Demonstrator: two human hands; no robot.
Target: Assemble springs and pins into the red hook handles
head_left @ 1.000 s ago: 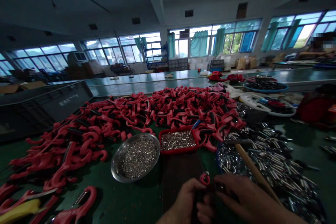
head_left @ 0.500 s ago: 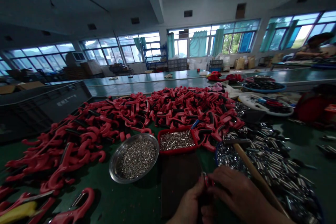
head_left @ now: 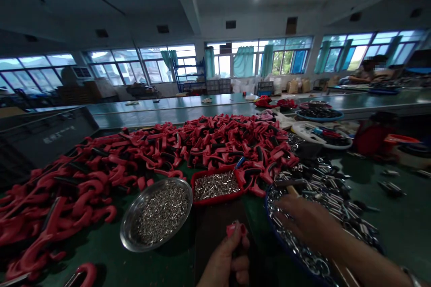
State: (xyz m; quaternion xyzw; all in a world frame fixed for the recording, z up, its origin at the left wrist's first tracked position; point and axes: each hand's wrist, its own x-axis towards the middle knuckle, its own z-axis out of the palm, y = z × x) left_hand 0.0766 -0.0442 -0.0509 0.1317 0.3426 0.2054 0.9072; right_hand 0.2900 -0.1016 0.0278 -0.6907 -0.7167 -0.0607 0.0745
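Note:
My left hand (head_left: 224, 255) is closed around a red plastic handle (head_left: 231, 229), whose upper end sticks out above the thumb; the rest is hidden in the fist. It sits over a dark board (head_left: 210, 233). My right hand (head_left: 305, 217) reaches over a blue-rimmed basin (head_left: 268, 210) with its fingers apart and stretched down among shiny metal parts (head_left: 292, 242). Fingertip detail is blurred. Behind the right hand lies a hammer (head_left: 288, 183), its wooden handle passing under the hand and forearm.
A steel bowl (head_left: 126, 228) of small metal pieces and a red tray (head_left: 218, 201) of metal pins stand ahead. Beyond them spreads a large heap of red-and-black handles (head_left: 222, 139). A grey crate (head_left: 50, 134) is at left, a white basin (head_left: 343, 145) at right. A person (head_left: 365, 71) sits far right.
My right hand has left the handle in my left hand and moved right, over the blue basin. The left hand still holds the handle. The view has turned slightly right.

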